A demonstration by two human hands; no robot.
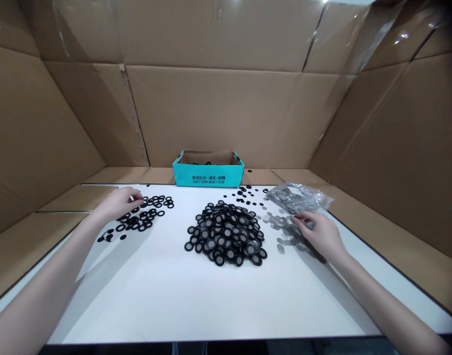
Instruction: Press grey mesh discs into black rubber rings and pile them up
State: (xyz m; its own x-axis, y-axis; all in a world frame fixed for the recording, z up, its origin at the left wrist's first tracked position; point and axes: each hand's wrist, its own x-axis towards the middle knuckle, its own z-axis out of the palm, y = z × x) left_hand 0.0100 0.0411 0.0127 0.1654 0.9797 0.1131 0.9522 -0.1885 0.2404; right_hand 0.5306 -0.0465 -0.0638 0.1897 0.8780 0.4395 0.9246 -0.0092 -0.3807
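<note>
My left hand [122, 202] is over loose black rings [150, 213] on the left, thumb and fingertips pinched at the edge of a ring. At the right, my right hand [319, 230] has its fingers pinched together low over scattered thin grey discs [285, 224]; anything between these fingertips is too small to make out. Between the hands lies a big heap of black rings with grey centres [227, 232]. Just beyond my right hand sits a clear plastic bag [299, 197] with grey contents.
A turquoise cardboard box [208, 176] stands at the back with dark pieces inside. Small black pieces [242, 193] are strewn in front of it, others [109, 236] lie at the left. Tall cardboard walls [218, 108] enclose the white table [211, 305] at the back and sides.
</note>
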